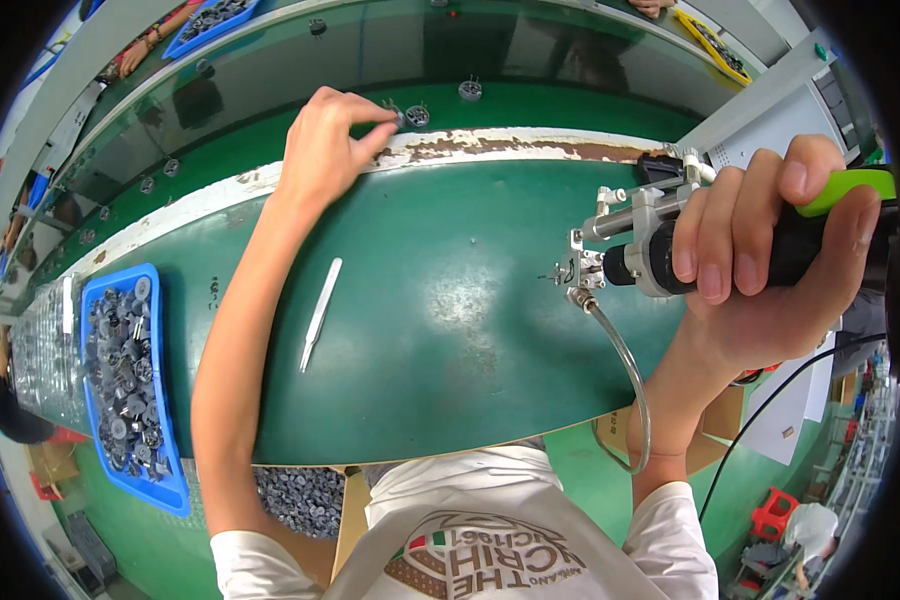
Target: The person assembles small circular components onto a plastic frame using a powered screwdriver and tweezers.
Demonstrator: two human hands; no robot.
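1. Fingers of the left hand [322, 148] are pinching narrowly around a small grey round part [398, 120] at eleven o'clock, on the worn white edge strip [530, 146] beside the conveyor belt [270, 120].
2. Right hand [770, 260] at three o'clock is wrapping tightly around a black power tool with a green lever [730, 240], its metal tip pointing toward nine o'clock.
3. Metal tweezers [320, 313] are lying loose on the green bench [450, 330], near centre.
4. Blue tray [170, 480] of grey parts is sitting at eight o'clock.
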